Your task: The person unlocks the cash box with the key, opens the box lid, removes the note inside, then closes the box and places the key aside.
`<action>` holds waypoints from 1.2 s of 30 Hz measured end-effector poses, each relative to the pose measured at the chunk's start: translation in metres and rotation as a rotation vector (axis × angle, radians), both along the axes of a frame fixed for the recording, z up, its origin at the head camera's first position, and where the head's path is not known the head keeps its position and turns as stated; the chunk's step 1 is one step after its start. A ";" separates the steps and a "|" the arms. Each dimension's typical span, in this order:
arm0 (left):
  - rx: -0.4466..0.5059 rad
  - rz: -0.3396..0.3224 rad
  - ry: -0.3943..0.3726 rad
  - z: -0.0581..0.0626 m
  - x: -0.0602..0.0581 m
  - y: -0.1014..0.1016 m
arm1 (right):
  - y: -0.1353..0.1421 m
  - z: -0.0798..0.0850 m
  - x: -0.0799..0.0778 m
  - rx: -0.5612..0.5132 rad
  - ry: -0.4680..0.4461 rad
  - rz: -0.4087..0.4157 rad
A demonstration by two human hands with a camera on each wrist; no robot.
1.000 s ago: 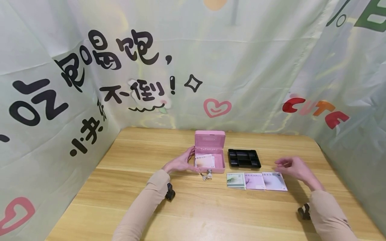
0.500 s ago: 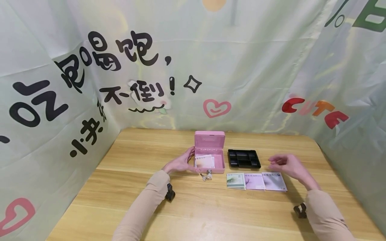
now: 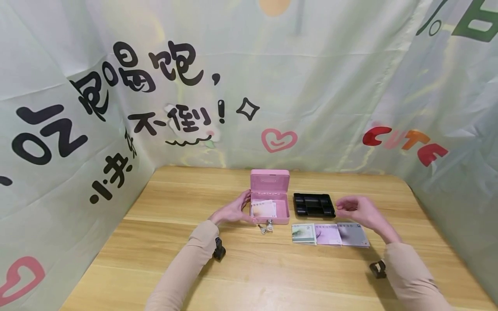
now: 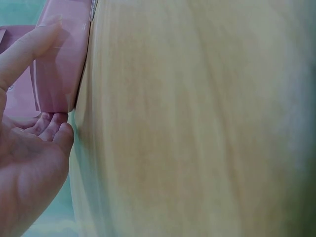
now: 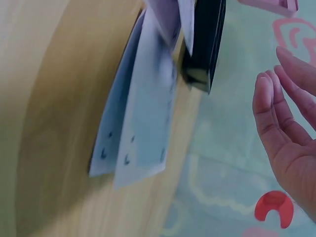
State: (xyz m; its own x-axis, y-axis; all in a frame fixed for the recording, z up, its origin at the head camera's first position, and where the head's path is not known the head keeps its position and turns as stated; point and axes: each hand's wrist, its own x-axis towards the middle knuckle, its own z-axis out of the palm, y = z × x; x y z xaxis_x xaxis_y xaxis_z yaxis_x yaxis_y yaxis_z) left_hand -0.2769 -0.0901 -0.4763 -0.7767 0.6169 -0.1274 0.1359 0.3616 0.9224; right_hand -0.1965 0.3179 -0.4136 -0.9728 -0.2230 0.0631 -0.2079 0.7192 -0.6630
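Gripping the left end of a pink box (image 3: 280, 221), the person's left hand (image 3: 232, 210) lays its thumb against the near wall and its curled fingers along the left side, as I see it from here. The box sits toward the far side of the wooden table (image 3: 249, 276), its lid (image 3: 269, 183) raised at the far edge. Inside, toward the left, lie some pale paper notes (image 3: 263, 209). A silver lock piece (image 3: 270, 224) shows at the near wall, with small keys (image 3: 263, 230) just left of it.

To the right of the box, and apart from it, is a black tray (image 3: 314, 205) divided into compartments. Just beyond its right edge hovers the right hand (image 3: 362, 210), holding nothing, fingers loosely bent and thumb apart from them; I cannot tell whether a fingertip touches the tray.

Nearer than the tray, side by side, run a green note (image 3: 304, 233), a purple note (image 3: 328, 234) and a bluish note (image 3: 352, 234), the last in shadow and showing two parted layers.

Dark wrist devices (image 3: 219, 249) sit beside beige sleeves (image 3: 186, 259). Pale printed cloth (image 3: 323, 86) hangs at the far side.
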 end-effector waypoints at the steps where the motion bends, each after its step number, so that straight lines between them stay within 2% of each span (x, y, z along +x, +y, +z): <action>1: 0.002 0.001 -0.001 0.000 0.000 0.000 | -0.002 0.001 0.000 -0.001 0.005 0.006; 17: -0.009 0.016 -0.006 -0.002 0.000 0.000 | -0.034 0.016 -0.003 -0.002 0.054 0.098; 24: -0.025 0.013 0.015 -0.001 0.001 0.000 | -0.052 0.021 -0.006 -0.001 0.083 0.161; 36: -0.003 -0.001 0.022 -0.003 -0.001 0.000 | -0.078 0.026 -0.016 0.017 0.074 0.237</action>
State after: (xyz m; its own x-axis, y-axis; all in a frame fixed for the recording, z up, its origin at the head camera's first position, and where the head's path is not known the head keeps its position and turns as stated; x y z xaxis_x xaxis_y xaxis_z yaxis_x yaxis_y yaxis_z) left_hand -0.2777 -0.0901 -0.4798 -0.7789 0.6170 -0.1125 0.1561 0.3644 0.9181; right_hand -0.2126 0.2397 -0.3873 -0.8858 -0.4464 0.1271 -0.4202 0.6550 -0.6280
